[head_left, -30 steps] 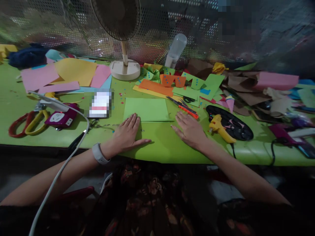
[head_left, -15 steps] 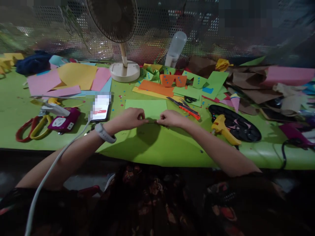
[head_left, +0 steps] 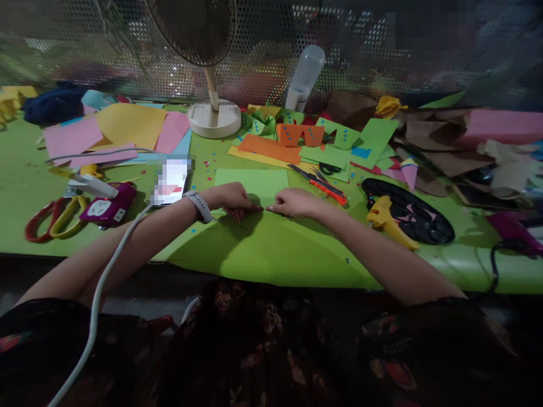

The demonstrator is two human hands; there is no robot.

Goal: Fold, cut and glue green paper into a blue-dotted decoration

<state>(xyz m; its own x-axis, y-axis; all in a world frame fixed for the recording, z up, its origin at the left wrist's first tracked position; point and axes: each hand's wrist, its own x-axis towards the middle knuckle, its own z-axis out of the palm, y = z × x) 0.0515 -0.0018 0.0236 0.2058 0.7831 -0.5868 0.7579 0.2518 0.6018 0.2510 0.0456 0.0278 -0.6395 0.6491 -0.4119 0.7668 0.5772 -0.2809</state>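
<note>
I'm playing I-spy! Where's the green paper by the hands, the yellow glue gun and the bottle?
Green paper point(head_left: 259, 182): head view, on its far part.
Glue gun point(head_left: 387, 220): head view, on its yellow body.
Bottle point(head_left: 307, 70): head view, on its clear body.

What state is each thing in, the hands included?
Green sheet: flat, partly hidden by the hands
Left hand: fingers curled
Right hand: curled, index fingertip near the left hand's
Phone: screen lit
Wristband: worn, left wrist
Fan: standing; spinning or not, cannot tell
Glue gun: lying beside black tray
</note>
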